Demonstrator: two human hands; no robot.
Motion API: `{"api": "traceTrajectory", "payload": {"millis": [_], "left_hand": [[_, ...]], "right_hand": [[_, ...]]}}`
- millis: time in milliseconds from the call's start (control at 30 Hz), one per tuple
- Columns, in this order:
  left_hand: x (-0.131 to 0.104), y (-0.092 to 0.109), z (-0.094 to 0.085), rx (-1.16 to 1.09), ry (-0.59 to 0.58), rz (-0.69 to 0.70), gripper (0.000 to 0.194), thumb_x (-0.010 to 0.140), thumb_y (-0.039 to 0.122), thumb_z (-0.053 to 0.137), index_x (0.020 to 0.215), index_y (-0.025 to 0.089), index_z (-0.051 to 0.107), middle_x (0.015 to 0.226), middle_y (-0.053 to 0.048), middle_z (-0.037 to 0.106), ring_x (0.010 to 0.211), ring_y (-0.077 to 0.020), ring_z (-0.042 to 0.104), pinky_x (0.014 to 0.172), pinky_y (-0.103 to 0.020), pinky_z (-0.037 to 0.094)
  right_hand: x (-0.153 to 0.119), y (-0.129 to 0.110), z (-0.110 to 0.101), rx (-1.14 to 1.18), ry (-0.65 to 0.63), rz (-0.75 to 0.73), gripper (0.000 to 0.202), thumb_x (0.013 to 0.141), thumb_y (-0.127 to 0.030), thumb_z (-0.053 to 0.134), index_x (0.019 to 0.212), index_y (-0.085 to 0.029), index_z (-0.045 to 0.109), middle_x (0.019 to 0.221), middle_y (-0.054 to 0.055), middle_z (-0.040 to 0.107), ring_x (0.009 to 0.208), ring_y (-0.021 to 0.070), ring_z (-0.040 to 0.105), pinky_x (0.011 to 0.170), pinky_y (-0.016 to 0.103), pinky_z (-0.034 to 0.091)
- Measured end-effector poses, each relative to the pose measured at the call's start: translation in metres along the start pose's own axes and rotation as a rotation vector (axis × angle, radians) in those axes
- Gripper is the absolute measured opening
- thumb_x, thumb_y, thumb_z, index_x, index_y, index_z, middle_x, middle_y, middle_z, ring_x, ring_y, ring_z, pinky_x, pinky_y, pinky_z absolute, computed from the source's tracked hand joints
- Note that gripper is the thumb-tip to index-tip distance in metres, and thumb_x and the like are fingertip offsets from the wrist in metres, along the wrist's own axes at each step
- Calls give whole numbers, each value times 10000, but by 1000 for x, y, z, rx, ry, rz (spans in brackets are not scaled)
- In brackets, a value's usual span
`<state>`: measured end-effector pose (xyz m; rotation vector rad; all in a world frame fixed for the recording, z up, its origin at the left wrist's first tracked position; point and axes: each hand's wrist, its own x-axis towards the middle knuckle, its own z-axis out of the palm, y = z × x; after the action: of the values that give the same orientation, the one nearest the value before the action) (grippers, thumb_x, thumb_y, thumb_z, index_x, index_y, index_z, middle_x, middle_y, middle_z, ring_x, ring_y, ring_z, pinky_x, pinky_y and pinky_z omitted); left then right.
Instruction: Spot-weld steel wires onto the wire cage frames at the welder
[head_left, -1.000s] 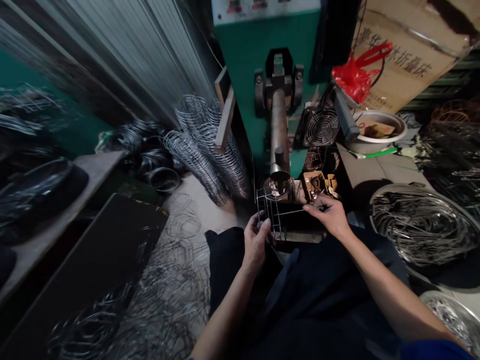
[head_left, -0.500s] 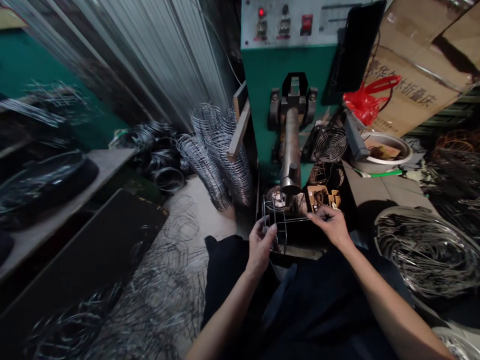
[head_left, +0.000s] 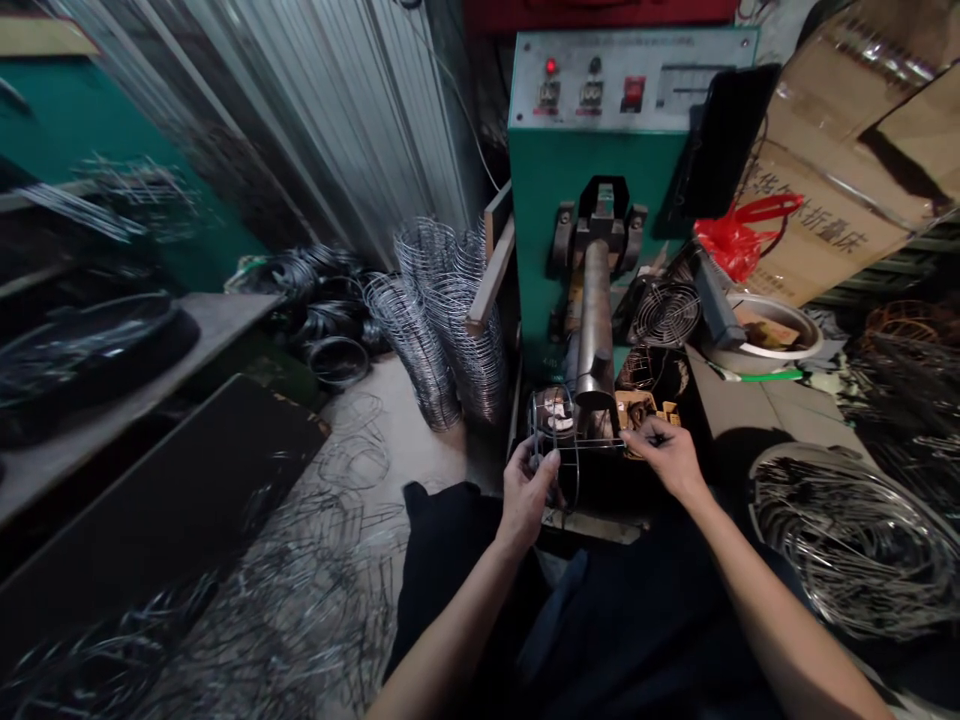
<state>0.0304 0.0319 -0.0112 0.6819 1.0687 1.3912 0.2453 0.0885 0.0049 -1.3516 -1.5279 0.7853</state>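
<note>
My left hand [head_left: 527,492] pinches a small round wire frame [head_left: 577,482] made of thin metal rings and cross wires, held in front of my lap. A straight wire [head_left: 598,444] runs from the frame across to my right hand [head_left: 671,460], whose thumb and forefinger close on its far end. Just above this wire is the end of a thick metal arm [head_left: 595,335], jutting out of a green machine [head_left: 559,165]. I cannot tell whether the wire touches the arm.
Tall stacks of wire rings [head_left: 465,345] stand left of the machine. Loose wire frames [head_left: 322,560] cover the floor at left. To the right is a basin of bent wires [head_left: 855,540], with a white bowl [head_left: 772,358] and a red plastic bag [head_left: 735,245] farther back. A cardboard box [head_left: 810,210] leans behind.
The camera view has tilted up a little, so more of the machine's panel shows. Both hands keep their hold on the wire frame and straight wire, with little movement.
</note>
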Motion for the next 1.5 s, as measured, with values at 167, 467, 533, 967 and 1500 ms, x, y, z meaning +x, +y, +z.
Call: {"api": "traceTrajectory", "payload": {"millis": [167,467,533,967,1500], "left_hand": [[7,-4,2,-23,-12,5,638,732,486,781,1222,154,543,566,107,443,367,-61,422,351,-211,455],[13,-3,5,-23,-39,25,599,734,492,777,1196,164,582,600,85,481,398,-65,457,365,-204,469],[13,-3,4,-24,-45,24,597,739,489,775,1202,166,581,597,87,480,392,-65,456,361,-206,468],[16,-3,5,-35,-57,10,592,779,451,752,1229,133,534,576,93,471,382,-69,451,346,-206,465],[20,5,0,127,9,-35,509,714,434,801,1115,165,639,737,30,612,523,-72,546,474,-172,483]], "right_hand": [[5,0,-3,-3,-2,16,558,698,-620,730,527,-203,401,547,-41,348,550,109,317,528,264,268],[11,1,-6,0,-13,16,556,703,-608,734,532,-198,400,541,-50,337,545,102,306,527,259,252],[11,2,-7,-4,-18,17,556,708,-605,732,532,-199,395,543,-50,333,546,101,305,527,258,252],[12,-1,-7,-21,-13,37,540,719,-575,732,534,-202,387,552,-45,349,547,104,320,530,260,262],[1,39,-45,-246,61,-85,327,894,-507,595,869,-184,648,879,22,650,854,162,595,793,254,440]]}}
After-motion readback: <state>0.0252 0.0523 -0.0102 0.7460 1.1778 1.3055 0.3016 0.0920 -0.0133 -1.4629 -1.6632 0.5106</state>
